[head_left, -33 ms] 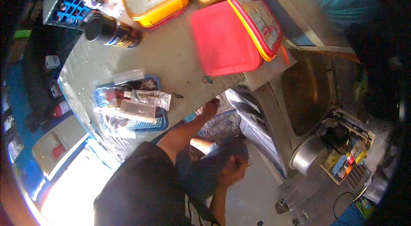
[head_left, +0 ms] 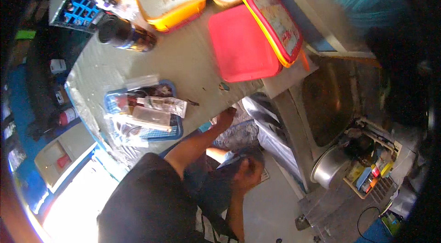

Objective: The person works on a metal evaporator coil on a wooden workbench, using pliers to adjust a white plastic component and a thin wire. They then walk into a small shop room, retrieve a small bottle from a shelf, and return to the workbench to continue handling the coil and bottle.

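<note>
My left hand point(head_left: 226, 116) reaches down past the edge of the grey tabletop point(head_left: 183, 68), beside a patterned bundle point(head_left: 239, 133) and a hanging grey-white cloth or bag point(head_left: 266, 125). The tabletop's edge partly hides its fingers. Lower down, by my bent knee, my right hand point(head_left: 249, 175) is closed with its fingers curled. A small pale flat piece point(head_left: 264, 176) shows at its side; whether the hand grips it is unclear.
On the tabletop are a blue basket point(head_left: 178, 135) with tubes and packets, a black-lidded jar point(head_left: 124, 34), an orange-capped bottle point(head_left: 115, 1), a yellow container point(head_left: 172, 22) and a red tub point(head_left: 241, 45) with its lid leaning. A metal pot point(head_left: 328, 169) stands right, below a basin point(head_left: 326, 105).
The view has shifted slightly, so the table things sit a little further right. My right hand has risen a little beside the knee. The left hand stays under the table's edge.
</note>
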`<state>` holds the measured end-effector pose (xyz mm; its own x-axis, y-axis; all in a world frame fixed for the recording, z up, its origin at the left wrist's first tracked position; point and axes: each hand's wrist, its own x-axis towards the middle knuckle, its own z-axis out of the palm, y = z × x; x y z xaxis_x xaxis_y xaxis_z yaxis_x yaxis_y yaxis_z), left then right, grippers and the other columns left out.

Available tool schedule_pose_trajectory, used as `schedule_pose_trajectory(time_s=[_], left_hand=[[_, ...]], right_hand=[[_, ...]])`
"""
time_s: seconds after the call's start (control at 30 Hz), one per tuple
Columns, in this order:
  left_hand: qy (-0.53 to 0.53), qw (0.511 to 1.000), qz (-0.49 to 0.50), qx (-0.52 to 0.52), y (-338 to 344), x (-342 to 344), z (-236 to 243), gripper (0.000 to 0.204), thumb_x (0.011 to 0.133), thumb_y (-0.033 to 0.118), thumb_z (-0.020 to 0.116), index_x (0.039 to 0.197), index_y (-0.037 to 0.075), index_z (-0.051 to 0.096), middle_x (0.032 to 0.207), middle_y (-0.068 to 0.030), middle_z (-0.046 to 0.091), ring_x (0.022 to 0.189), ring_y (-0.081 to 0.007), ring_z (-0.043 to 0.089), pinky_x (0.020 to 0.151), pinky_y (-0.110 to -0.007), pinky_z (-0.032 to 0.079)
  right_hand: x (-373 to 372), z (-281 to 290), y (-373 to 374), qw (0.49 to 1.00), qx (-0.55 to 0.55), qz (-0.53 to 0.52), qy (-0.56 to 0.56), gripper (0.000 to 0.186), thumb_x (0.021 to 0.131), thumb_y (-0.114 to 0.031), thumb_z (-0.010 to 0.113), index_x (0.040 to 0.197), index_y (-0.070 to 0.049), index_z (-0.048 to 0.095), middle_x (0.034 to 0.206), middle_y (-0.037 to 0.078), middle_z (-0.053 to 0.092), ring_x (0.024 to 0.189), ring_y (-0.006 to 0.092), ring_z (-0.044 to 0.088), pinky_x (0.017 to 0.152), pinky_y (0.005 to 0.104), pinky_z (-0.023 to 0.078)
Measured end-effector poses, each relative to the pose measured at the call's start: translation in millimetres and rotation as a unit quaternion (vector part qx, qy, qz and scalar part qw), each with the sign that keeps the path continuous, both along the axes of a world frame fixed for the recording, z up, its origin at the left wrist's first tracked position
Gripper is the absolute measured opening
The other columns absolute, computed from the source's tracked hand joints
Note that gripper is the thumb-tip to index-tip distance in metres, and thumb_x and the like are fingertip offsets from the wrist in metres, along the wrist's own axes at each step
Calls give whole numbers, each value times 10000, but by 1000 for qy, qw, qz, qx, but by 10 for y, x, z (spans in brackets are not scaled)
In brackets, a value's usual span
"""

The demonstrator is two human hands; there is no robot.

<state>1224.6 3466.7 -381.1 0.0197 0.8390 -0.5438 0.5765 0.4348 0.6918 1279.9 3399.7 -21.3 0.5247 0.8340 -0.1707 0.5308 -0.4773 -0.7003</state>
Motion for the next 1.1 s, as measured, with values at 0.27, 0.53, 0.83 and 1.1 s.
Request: schedule_pose_trajectory(time_s=[0.27,0.53,0.83,1.1], left_hand=[[-94,991,87,49,-400,-1020,2580,256,956,170,707,1166,36,649,1082,-110,689,1011,-261,670,884,-422,540],[111,878,232,404,-368,-1811,4419,185,824,-90,682,947,34,744,865,-135,714,804,-307,688,744,-400,545],[313,846,92,421,366,-2220,4418,299,838,156,763,1123,76,715,1158,-105,688,1126,-332,594,996,-457,458],[86,929,213,291,-696,-1790,4466,359,907,261,769,1179,33,714,1088,-165,726,1018,-362,684,923,-472,535]], right_hand=[[-1367,-5,1569,939,22,334,76,302,952,-259,727,1115,-8,687,949,199,720,845,328,712,710,444,536],[-1219,105,1607,931,131,329,84,190,939,-165,720,965,10,649,834,222,696,774,391,694,693,479,511],[-345,473,1226,952,142,209,175,273,996,-243,679,946,13,597,773,95,656,705,197,623,656,385,500],[-173,684,637,921,60,214,320,257,1010,-236,694,1027,1,596,791,60,621,563,111,561,509,275,462]])
